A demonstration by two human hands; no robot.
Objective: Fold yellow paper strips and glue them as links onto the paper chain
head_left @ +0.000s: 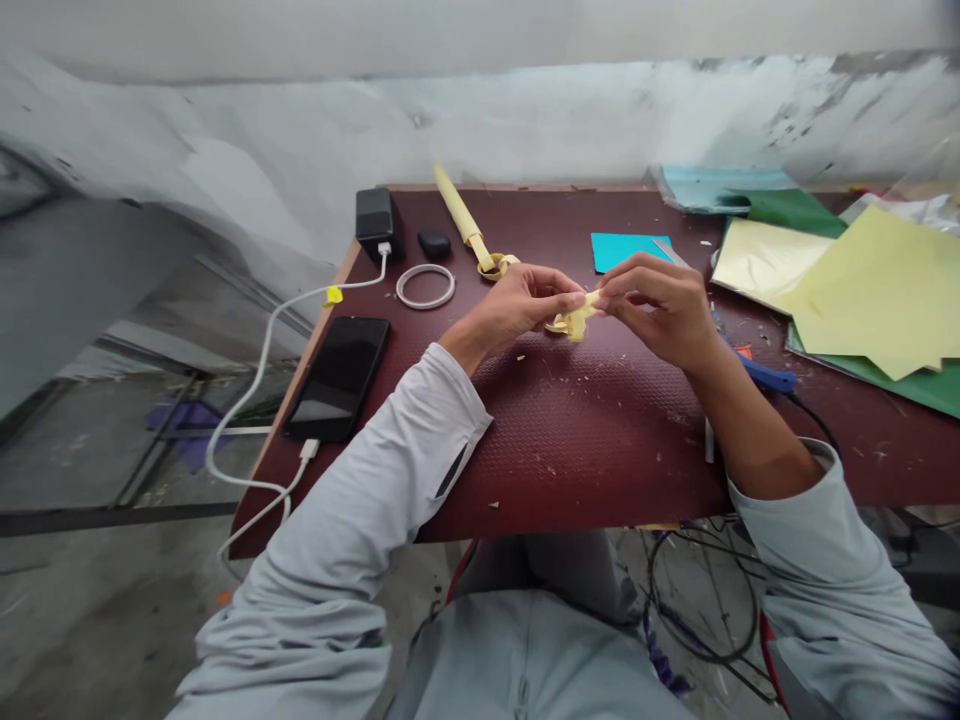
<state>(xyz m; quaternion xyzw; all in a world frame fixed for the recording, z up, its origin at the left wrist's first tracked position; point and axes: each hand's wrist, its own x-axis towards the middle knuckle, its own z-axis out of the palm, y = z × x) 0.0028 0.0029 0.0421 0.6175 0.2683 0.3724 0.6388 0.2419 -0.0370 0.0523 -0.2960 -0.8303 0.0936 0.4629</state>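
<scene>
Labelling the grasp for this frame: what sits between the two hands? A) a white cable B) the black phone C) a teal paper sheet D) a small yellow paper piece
D: the left hand and right hand meet over the table, both pinching a small yellow paper piece with their fingers; the black phone lies apart near the table's left edge.

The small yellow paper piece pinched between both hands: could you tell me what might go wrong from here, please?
1. The small yellow paper piece is held only by fingertips of the left hand and right hand; it could tear or crease.
2. The black smartphone lies near the dark red table edge; the left sleeve might nudge it.
</scene>
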